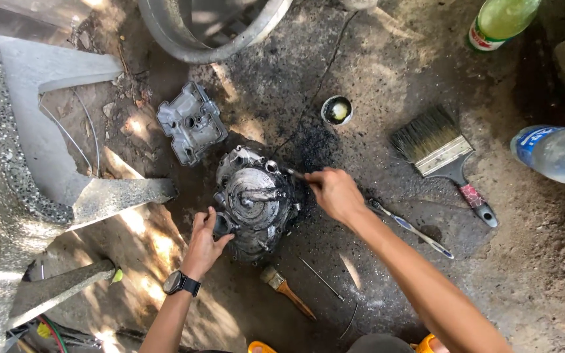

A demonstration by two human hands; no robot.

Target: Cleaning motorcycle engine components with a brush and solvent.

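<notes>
A greasy round metal engine cover (254, 199) lies on the dirt floor in the middle of the head view. My left hand (205, 239), with a dark watch on the wrist, grips the cover's lower left edge. My right hand (335, 193) sits at the cover's right side and holds a thin dark tool (293, 173) whose tip touches the cover's upper right rim.
A grey cylinder head cover (191, 121) lies upper left. A wide paintbrush (442, 157), a toothbrush (410, 228), a small brush (287, 290), a small tin (337, 110), a green bottle (498, 23) and a clear bottle (556, 153) lie around. A stone bench (8, 189) stands left.
</notes>
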